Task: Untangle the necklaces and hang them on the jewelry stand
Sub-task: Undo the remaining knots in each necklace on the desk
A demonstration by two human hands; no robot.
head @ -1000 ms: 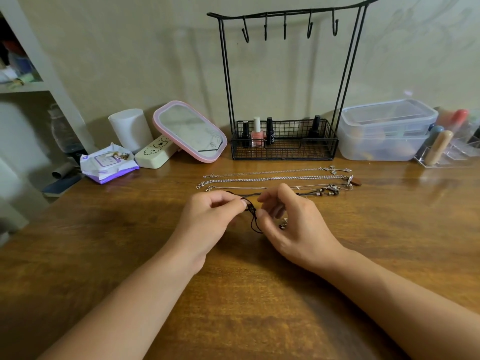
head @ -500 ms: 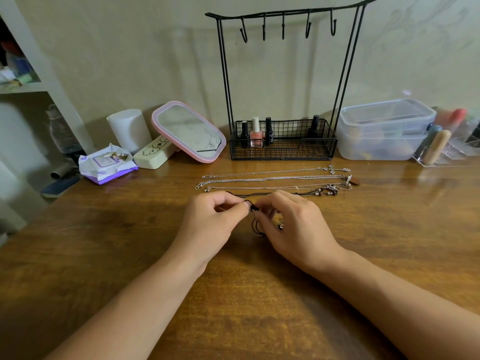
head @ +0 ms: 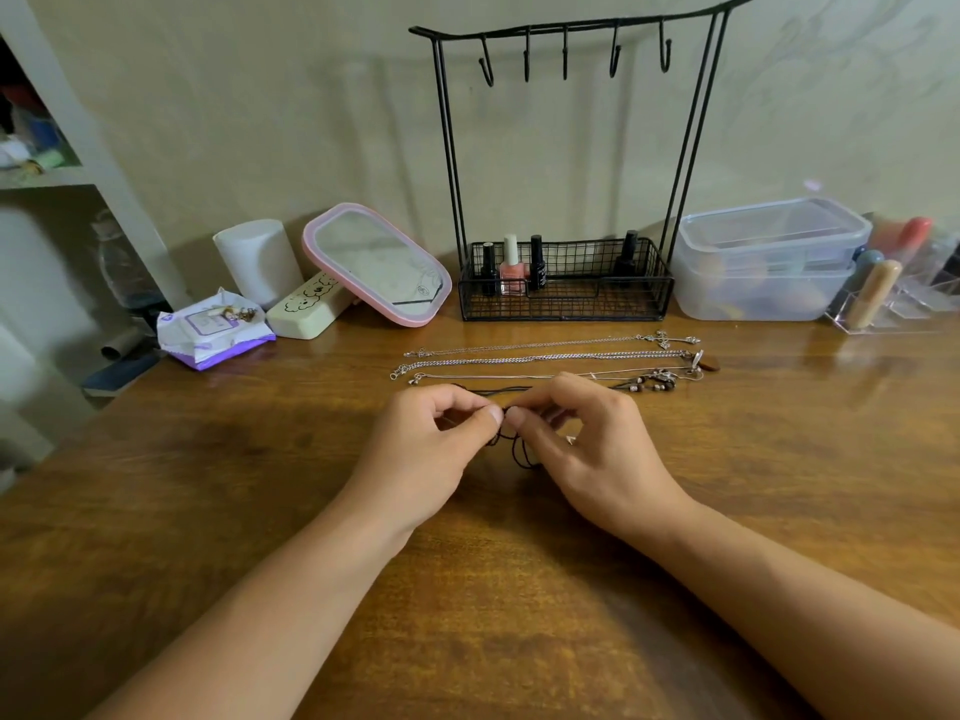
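Right between both thumbs, a black cord necklace [head: 511, 443] is pinched low over the wooden surface [head: 208, 485]. The left hand [head: 431, 444] and right hand [head: 582, 449] meet nearly thumb to thumb, fingers curled inward. Most of the cord's tangle hides behind the fingers; its beaded end trails right. Three silver chains [head: 540, 358] lie straight just beyond. Behind them stands the jewelry stand [head: 566, 148], its five hooks bare, four bottles in its basket.
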